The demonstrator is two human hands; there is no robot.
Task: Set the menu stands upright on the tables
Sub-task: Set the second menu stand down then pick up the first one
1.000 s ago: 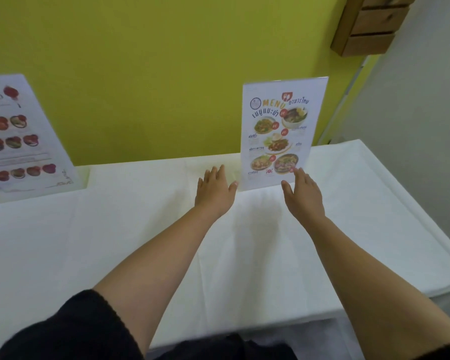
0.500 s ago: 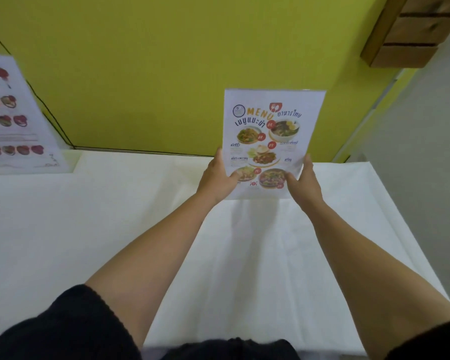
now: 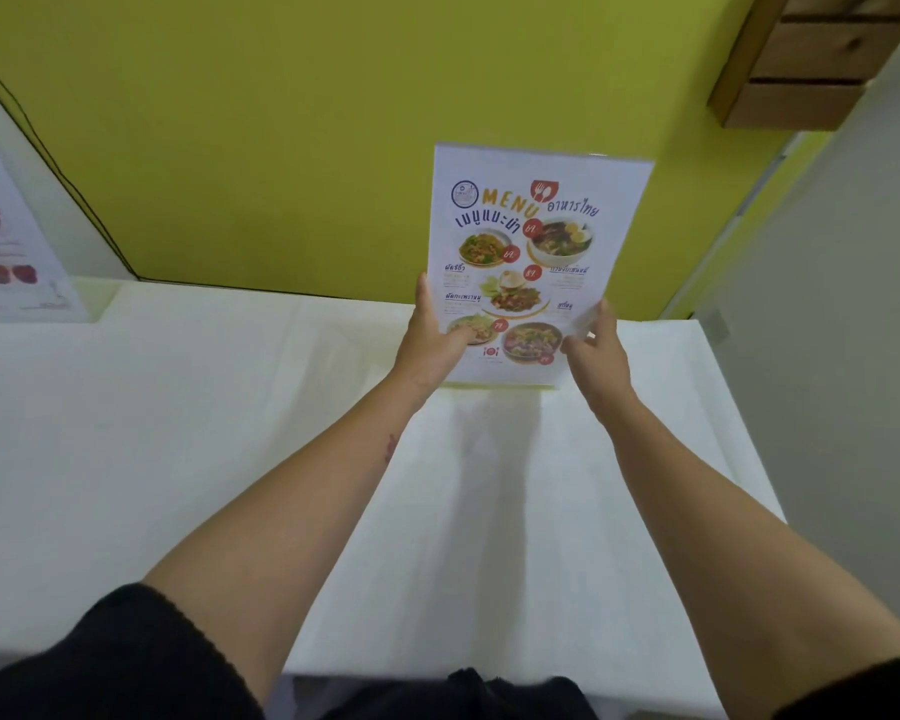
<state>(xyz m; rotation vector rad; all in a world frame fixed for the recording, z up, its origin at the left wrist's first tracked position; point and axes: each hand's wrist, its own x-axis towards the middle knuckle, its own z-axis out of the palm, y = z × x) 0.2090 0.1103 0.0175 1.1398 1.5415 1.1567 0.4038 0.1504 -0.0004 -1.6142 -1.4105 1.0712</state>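
A clear menu stand (image 3: 533, 252) with a white sheet of food pictures and the word MENU is held upright above the far part of the white-clothed table (image 3: 178, 433). My left hand (image 3: 432, 340) grips its lower left edge, thumb on the front. My right hand (image 3: 596, 345) grips its lower right edge. The stand's bottom edge hovers just above the cloth, casting a shadow below.
A second menu stand (image 3: 6, 241) stands upright at the far left, partly cut off. A yellow-green wall runs behind the table. Wooden slats (image 3: 811, 59) hang at the top right. The table's right edge borders a grey floor.
Both hands, which were open beside the standing menu a second ago, have taken hold of its lower edges and lifted it off the cloth.
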